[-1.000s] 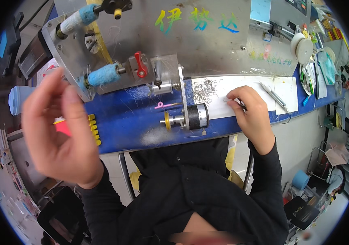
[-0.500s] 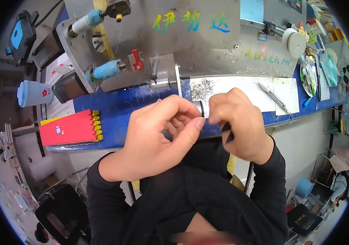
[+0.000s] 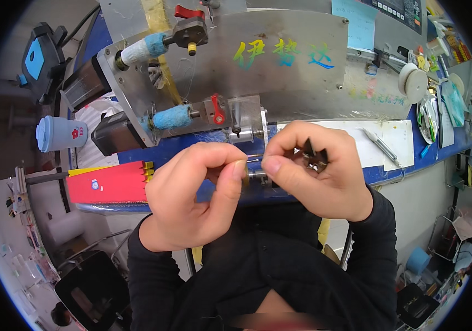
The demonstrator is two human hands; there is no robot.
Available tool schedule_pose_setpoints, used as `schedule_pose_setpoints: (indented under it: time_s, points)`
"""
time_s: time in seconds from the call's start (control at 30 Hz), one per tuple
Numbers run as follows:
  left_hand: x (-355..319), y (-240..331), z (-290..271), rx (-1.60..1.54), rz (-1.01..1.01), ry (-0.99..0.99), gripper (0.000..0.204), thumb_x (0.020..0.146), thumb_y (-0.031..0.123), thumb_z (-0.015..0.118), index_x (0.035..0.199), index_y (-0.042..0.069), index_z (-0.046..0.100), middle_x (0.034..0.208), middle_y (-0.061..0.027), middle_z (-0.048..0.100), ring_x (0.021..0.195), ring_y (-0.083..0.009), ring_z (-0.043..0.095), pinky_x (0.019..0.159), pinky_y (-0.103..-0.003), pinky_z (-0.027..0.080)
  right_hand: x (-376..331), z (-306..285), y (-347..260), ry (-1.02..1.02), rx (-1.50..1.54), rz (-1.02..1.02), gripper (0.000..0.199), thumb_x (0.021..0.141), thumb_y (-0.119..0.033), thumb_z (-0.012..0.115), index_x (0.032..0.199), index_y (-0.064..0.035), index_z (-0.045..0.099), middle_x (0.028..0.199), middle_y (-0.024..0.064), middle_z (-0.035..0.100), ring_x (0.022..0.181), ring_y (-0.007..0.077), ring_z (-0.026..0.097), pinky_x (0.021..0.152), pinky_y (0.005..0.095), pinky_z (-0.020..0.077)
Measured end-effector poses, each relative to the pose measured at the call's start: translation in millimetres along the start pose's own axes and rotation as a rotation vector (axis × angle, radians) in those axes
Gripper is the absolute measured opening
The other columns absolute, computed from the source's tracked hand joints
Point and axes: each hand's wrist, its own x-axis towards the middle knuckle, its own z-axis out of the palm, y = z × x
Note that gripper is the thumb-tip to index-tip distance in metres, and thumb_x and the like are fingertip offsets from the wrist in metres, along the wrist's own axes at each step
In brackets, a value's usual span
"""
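surface point(image 3: 390, 168): blue, metal machine point(image 3: 280, 71) along its back edge, red box point(image 3: 106, 185) at left edge
room: cluttered (workshop-ish)
fingers: both hands point(image 3: 192, 201) point(image 3: 316, 168) pinch a thin wire point(image 3: 253, 159)

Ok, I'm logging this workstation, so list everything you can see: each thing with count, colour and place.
thin wire: one, pale, pinched between both hands' fingertips
small dark part: one, black, in the right hand
metal machine panel: one, silver, behind the bench
padded rollers: two, light blue, left on the panel
clamp levers: two, red, on the panel
bench edge: one, blue, under the hands
red cardboard box: one, left on the bench
lidded cup: one, pale blue, far left
white sheet: one, right on the bench
pen: one, silver, on the sheet
left hand: one, centre
right hand: one, centre right
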Motion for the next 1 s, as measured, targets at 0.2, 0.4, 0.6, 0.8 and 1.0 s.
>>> schedule_pose_setpoints:
  time_s: [0.2, 0.4, 0.6, 0.8, 1.0]
  points:
    - [6, -3, -8, 0.009, 0.023, -0.083, 0.02, 0.085, -0.007, 0.072, 0.104, -0.006, 0.066, 0.091, -0.0147, 0.07, 0.072, -0.0208, 0.067, 0.062, -0.027, 0.053, 18, 0, -1, -0.15, 0.133, 0.144, 0.004, 0.087, -0.001, 0.065, 0.083, -0.0015, 0.062, 0.075, -0.0034, 0.06, 0.068, 0.0017, 0.05, 0.059, 0.0203, 0.039]
    - [25, -16, -15, 0.745, 0.319, 0.062, 0.047, 0.071, 0.003, 0.081, 0.116, 0.003, 0.069, 0.117, -0.0177, 0.067, 0.106, -0.0312, 0.059, 0.088, -0.037, 0.048, 31, -10, -2, -0.078, 0.174, 0.221, 0.004, 0.082, -0.003, 0.059, 0.078, -0.0016, 0.061, 0.07, -0.0031, 0.057, 0.064, 0.0038, 0.049, 0.058, 0.021, 0.038]
    - [16, -13, -12, 0.732, 0.283, 0.022, 0.04, 0.068, 0.003, 0.082, 0.105, -0.001, 0.067, 0.1, -0.0119, 0.063, 0.089, -0.0315, 0.056, 0.077, -0.039, 0.047, 43, -13, 0, -0.002, 0.151, 0.181, 0.008, 0.082, -0.008, 0.057, 0.075, -0.004, 0.058, 0.065, -0.003, 0.053, 0.059, 0.004, 0.045, 0.051, 0.0216, 0.0316]
    - [18, -16, -11, 0.733, 0.324, 0.184, 0.042, 0.068, -0.005, 0.08, 0.109, 0.002, 0.071, 0.099, -0.0131, 0.067, 0.092, -0.0303, 0.061, 0.083, -0.038, 0.049, 54, -10, 1, -0.031, 0.149, 0.229, 0.011, 0.085, -0.013, 0.059, 0.076, -0.0062, 0.059, 0.066, -0.0042, 0.053, 0.059, 0.0028, 0.045, 0.05, 0.0207, 0.0302]
    - [28, -27, -8, 0.842, 0.311, 0.21, 0.051, 0.058, -0.009, 0.077, 0.108, 0.002, 0.075, 0.099, -0.008, 0.069, 0.091, -0.0276, 0.062, 0.08, -0.036, 0.05, 70, -6, 9, -0.135, 0.216, 0.229, 0.013, 0.086, -0.018, 0.06, 0.078, -0.0079, 0.061, 0.068, -0.0044, 0.056, 0.061, 0.0021, 0.047, 0.052, 0.0204, 0.0323]
